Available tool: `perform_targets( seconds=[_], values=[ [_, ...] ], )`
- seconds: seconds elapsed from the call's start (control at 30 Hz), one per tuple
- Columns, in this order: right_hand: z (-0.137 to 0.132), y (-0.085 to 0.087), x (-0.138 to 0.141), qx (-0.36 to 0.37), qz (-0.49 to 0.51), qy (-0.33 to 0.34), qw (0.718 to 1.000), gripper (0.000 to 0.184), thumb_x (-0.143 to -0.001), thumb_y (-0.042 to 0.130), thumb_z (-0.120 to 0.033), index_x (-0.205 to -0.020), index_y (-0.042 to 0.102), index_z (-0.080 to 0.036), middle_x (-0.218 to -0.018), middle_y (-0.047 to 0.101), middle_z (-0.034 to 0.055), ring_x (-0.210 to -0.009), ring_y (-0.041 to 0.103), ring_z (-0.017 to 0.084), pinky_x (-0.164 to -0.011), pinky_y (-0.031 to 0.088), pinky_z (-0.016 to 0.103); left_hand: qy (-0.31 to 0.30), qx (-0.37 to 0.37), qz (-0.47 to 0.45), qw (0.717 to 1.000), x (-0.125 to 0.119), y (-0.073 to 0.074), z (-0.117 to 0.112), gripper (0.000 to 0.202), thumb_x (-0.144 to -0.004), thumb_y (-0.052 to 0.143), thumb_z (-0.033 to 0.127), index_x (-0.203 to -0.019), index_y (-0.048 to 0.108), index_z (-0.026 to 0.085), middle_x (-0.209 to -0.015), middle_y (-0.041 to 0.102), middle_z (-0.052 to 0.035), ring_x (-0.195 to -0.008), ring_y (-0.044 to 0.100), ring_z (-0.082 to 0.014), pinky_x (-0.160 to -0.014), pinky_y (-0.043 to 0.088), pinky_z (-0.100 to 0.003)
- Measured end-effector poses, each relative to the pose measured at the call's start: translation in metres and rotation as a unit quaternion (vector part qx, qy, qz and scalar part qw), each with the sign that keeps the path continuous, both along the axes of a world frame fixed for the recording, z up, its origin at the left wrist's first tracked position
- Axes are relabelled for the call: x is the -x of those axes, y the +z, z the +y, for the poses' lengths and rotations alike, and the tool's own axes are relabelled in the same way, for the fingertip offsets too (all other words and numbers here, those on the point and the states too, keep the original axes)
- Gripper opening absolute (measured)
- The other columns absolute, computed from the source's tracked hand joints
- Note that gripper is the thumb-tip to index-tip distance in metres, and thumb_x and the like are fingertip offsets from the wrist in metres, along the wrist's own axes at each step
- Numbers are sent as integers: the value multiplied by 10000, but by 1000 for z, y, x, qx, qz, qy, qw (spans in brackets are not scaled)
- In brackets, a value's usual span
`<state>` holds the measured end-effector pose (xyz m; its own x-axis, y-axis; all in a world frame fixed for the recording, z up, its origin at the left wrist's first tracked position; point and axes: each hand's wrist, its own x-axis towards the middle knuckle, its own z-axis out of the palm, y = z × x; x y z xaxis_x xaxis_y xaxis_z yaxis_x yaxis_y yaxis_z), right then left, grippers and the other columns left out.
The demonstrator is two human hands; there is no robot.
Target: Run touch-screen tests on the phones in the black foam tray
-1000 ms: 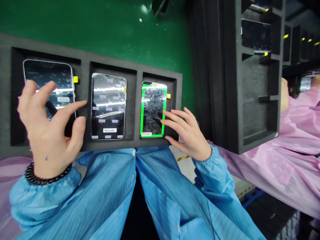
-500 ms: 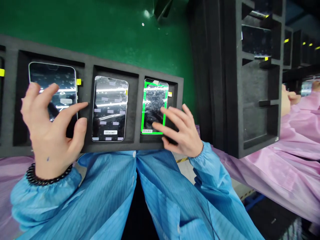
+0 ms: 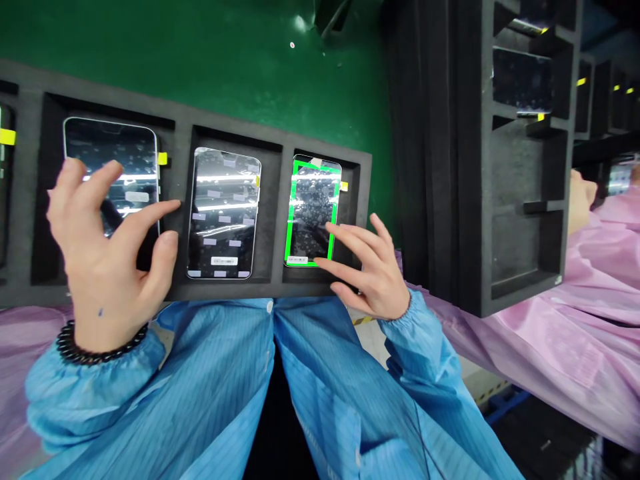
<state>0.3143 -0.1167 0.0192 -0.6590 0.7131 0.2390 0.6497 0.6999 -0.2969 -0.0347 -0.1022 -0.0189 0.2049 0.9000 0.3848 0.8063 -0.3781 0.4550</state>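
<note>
In a black foam tray (image 3: 277, 220) lie several phones, each in its own compartment. The rightmost phone (image 3: 315, 207) is lit with a green border round a dark screen. My right hand (image 3: 377, 270) is over its lower right side, fingers spread, with fingertips at or just above the glass. Over the dark left phone (image 3: 120, 143) hovers my left hand (image 3: 110, 260), fingers apart and holding nothing; it covers the lower part of that phone. Between the hands sits the middle phone (image 3: 223, 213), unlit, showing reflections and small pale patches, with a barcode label near its bottom.
A stack of black foam trays (image 3: 525, 157) stands at the right, its top one holding dark phones in the far compartments. Behind my tray spreads a green work surface (image 3: 200, 53). At the far right is a co-worker in a pink sleeve (image 3: 615, 227).
My right hand has shifted slightly down and right on the lit phone, its lower finger now near the bottom edge. The view has moved a little; my left hand keeps its pose.
</note>
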Motion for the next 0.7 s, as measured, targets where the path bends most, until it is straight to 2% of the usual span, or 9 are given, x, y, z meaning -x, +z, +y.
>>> perform_targets(
  seconds=[0.1,0.23,0.37,0.6,0.7],
  values=[
    [-5,0,-10,-13,-3,-20,1000,300,-1010,470,-374,-1044,746,-264,-1475,598,63,-1308,571,269,-1223,295,607,-6,-6,-3,1000,0,0,1,511,-897,613,264,-1406,598,305,-1639,361,18,-1532,272,-375,-1261,206,-649],
    [-10,-3,-16,-26,-30,-14,999,316,-1020,460,-348,-1027,756,-239,-1398,660,77,-1252,609,256,-1229,298,587,-7,-3,-3,1000,0,1,1,516,-890,616,259,-1404,603,295,-1639,358,19,-1533,269,-379,-1262,204,-654],
    [-11,-1,-19,-47,-15,-41,998,316,-1020,461,-337,-961,754,-237,-1375,676,69,-1238,615,243,-1226,314,560,-11,-4,-2,1000,0,1,1,526,-889,615,261,-1413,593,304,-1642,354,32,-1534,271,-369,-1265,200,-646],
    [-3,-7,18,-21,-17,29,999,375,-1043,381,-397,-1137,710,-245,-1442,629,81,-1309,567,218,-1256,266,555,-9,-3,1,1000,1,1,0,546,-890,616,251,-1428,571,334,-1647,343,43,-1540,261,-357,-1270,197,-634],
    [1,-11,29,2,-31,52,998,365,-1046,381,-392,-1133,697,-231,-1496,579,97,-1357,529,223,-1266,230,572,-7,0,3,1000,1,1,0,548,-893,611,259,-1432,562,347,-1653,329,52,-1544,251,-356,-1270,194,-636]
  ],
)
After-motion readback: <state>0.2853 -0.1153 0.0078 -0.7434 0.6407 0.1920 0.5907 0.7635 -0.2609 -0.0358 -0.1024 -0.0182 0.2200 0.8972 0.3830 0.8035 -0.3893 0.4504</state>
